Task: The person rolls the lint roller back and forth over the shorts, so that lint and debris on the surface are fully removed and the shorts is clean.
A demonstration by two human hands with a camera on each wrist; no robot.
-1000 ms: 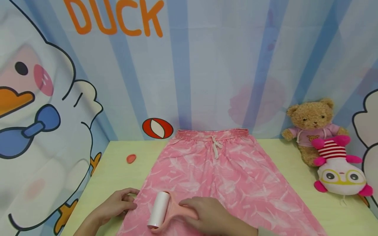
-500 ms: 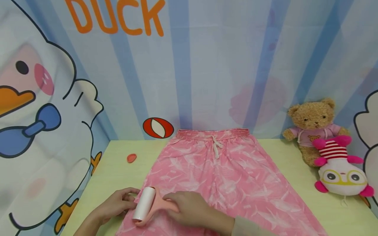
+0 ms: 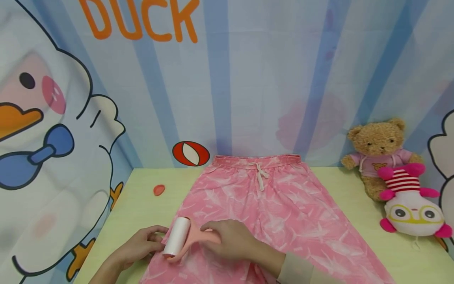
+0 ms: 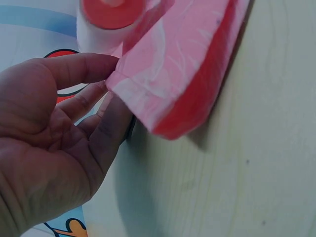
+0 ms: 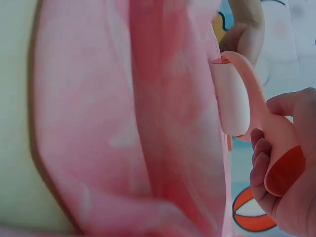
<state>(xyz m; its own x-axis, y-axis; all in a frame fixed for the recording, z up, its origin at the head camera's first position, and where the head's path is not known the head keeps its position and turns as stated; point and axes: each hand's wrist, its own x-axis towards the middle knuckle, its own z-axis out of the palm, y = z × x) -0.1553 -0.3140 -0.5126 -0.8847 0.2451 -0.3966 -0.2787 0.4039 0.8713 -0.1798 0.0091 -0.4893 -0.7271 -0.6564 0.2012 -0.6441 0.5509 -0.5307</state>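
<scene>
Pink pants (image 3: 283,205) with a pale fish-like print and a white drawstring lie flat, waistband at the far side. My right hand (image 3: 230,240) grips the salmon-coloured handle of a lint roller (image 3: 176,238). Its white cylinder lies against the left side of the pants, close to the left hand. In the right wrist view, fingers (image 5: 261,158) curl round the roller's handle (image 5: 279,136). At the pants' left edge is my left hand (image 3: 142,245); in the left wrist view its thumb and fingers pinch the cloth edge (image 4: 148,94).
A small red-orange oval piece (image 3: 159,190) lies on the pale yellow tabletop (image 3: 142,209), left of the pants. At the right, a teddy bear (image 3: 379,154) sits by the backdrop, with a pink and white plush toy (image 3: 413,213) before it. A printed fabric backdrop (image 3: 248,79) stands behind.
My right hand has moved the lint roller left across the pants toward the left hand, then slightly away from me. The left hand stays in place at the cloth edge.
</scene>
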